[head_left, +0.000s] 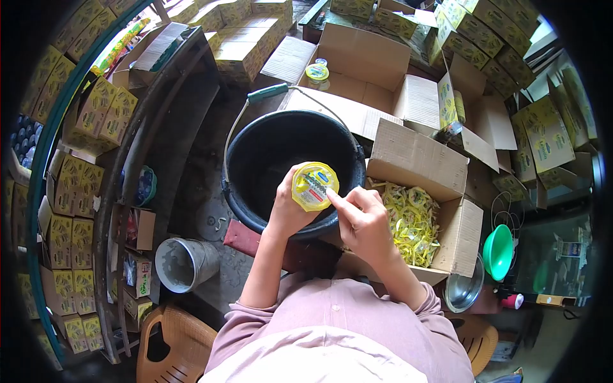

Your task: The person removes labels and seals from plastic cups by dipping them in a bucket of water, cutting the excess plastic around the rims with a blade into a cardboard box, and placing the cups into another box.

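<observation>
My left hand (289, 210) is wrapped around a round plastic tub (313, 184) with a yellow printed lid, its lid facing up toward me. My right hand (368, 222) meets the lid's right edge with its index fingertip. The other fingers are curled in, and whatever they may pinch is too small to make out. Directly beneath both hands stands a large black bucket (246, 137) with a wire handle and a green grip (268, 92). To the right, a cardboard box (418, 153) holds a heap of yellow printed strips (408, 223).
Another open carton (364, 54) beyond the bucket contains a similar tub (317, 73). A grey bucket (185, 265) stands at left, near shelves of yellow cartons (70, 185). At right are a green bowl (498, 252) and a metal bowl (464, 293). Orange chairs (175, 345) stand close by.
</observation>
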The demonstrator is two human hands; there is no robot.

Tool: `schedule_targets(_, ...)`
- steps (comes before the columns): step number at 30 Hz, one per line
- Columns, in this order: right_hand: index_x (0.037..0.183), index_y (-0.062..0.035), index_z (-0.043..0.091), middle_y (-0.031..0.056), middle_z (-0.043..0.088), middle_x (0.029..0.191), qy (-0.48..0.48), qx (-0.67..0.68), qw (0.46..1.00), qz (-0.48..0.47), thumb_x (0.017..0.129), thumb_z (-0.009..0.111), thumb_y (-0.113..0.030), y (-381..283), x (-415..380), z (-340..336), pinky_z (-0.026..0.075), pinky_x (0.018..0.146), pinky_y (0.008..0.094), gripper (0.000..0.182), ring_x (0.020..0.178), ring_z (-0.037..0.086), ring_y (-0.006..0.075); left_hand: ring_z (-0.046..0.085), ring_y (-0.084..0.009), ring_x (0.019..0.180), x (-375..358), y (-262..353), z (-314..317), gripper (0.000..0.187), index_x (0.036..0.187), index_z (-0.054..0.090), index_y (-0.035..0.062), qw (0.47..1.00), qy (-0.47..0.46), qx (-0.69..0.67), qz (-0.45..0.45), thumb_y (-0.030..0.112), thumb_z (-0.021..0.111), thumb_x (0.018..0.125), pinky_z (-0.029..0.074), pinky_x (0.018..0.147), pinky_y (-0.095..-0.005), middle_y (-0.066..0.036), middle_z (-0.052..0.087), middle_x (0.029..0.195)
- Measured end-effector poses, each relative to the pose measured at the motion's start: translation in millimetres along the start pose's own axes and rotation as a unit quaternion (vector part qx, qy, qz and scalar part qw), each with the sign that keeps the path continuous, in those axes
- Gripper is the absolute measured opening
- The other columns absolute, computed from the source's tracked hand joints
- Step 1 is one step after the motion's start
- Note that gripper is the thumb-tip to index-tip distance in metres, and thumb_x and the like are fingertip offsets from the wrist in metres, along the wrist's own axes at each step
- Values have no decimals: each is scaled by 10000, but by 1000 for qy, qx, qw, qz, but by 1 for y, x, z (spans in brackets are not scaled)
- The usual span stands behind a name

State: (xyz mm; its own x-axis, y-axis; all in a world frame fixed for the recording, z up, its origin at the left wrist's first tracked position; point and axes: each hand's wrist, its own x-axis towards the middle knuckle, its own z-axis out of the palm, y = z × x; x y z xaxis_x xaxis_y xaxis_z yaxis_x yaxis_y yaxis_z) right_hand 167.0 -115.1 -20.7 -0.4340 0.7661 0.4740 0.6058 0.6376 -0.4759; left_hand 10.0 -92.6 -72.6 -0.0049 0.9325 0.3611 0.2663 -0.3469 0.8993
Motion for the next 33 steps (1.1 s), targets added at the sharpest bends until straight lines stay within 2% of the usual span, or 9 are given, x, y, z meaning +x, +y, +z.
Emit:
schedule_targets(4, 1023, -22, 618, 79, 477, 728, -14, -2, 1000, 4, 641, 584, 26, -4, 4, 0, 406, 696, 336, 386, 685, 515, 216, 597, -247, 878, -3, -9, 2, 529, 1049, 498, 49, 1000, -8, 18, -7, 70, 756, 587, 482, 779, -322, -108, 584, 954)
schedule_targets(7, 1033, -66, 635, 68, 472, 655, 4, -5, 1000, -7, 646, 586, 58, -3, 8, -1, 389, 625, 321, 409, 603, 479, 207, 586, -260, 885, -3, -9, 2, 539, 1052, 497, 56, 1000, -11, 26, -9, 83, 762, 583, 472, 790, -338, -103, 577, 961)
schedule_targets(13, 1060, -66, 621, 69, 465, 667, -17, -23, 1000, -9, 648, 574, 50, -3, 4, -4, 390, 645, 332, 431, 630, 483, 213, 580, -265, 874, -5, -9, 3, 538, 1041, 496, 60, 999, -2, 49, -4, 94, 768, 579, 471, 776, -337, -100, 570, 952)
schedule_targets(16, 1040, -25, 612, 84, 482, 745, -49, -34, 998, -4, 621, 578, 36, -2, 0, -7, 409, 723, 341, 425, 715, 521, 223, 582, -270, 872, -6, -11, 3, 546, 1051, 489, 62, 998, -10, 65, -2, 90, 765, 581, 473, 774, -334, -101, 571, 951)
schedule_targets(19, 1032, -24, 613, 80, 482, 739, -59, -38, 998, 3, 612, 580, 40, -1, -3, -7, 406, 722, 338, 426, 710, 519, 220, 583, -281, 871, -4, -9, 1, 568, 1065, 477, 59, 1000, 4, 18, 1, 88, 766, 577, 476, 771, -336, -109, 572, 948)
schedule_targets(28, 1026, -52, 621, 69, 481, 724, -69, -45, 997, -6, 607, 584, 32, 3, -10, -22, 395, 705, 329, 429, 685, 512, 214, 590, -272, 875, -3, -15, 1, 596, 1084, 432, 50, 996, 43, 65, 38, 65, 757, 585, 478, 773, -334, -125, 567, 952)
schedule_targets(31, 1024, -65, 627, 66, 481, 721, -68, -47, 997, -6, 609, 586, 23, 5, -12, -28, 392, 708, 328, 426, 685, 508, 213, 590, -267, 870, -3, -14, 3, 600, 1093, 417, 47, 998, 51, 15, 25, 51, 750, 595, 480, 770, -327, -122, 563, 946)
schedule_targets(33, 1021, -69, 629, 66, 481, 720, -65, -42, 997, -8, 617, 584, 22, 5, -11, -34, 389, 711, 328, 417, 683, 505, 213, 590, -251, 867, -2, -9, 2, 615, 1109, 394, 46, 997, 61, 31, 34, 36, 744, 603, 480, 770, -316, -118, 562, 938)
